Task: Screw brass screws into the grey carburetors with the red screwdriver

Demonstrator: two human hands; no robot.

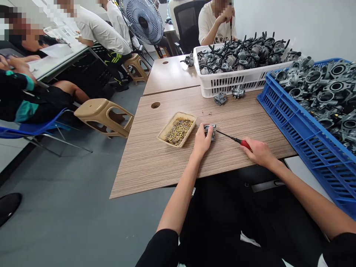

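Observation:
My left hand (202,140) is closed around a small grey metal carburetor (213,130), which it holds on the wood-grain table (144,155). In my right hand (258,151) is a screwdriver (245,144) with a red handle, its thin dark shaft pointing left. The screwdriver's tip meets the right side of the carburetor; the exact contact point is too small to make out. Left of my left hand stands a cream tray (160,138) heaped with small brass-coloured parts (179,131). Beyond the hands, a few tiny parts (210,113) lie loose on the tabletop.
A white basket (205,83) of carburetors with black hoses stands at the back. Two loose carburetors (220,98) sit before it. On the right is a blue crate (294,111) full of metal bodies. Stools (97,107), a fan (142,22) and seated people surround the table.

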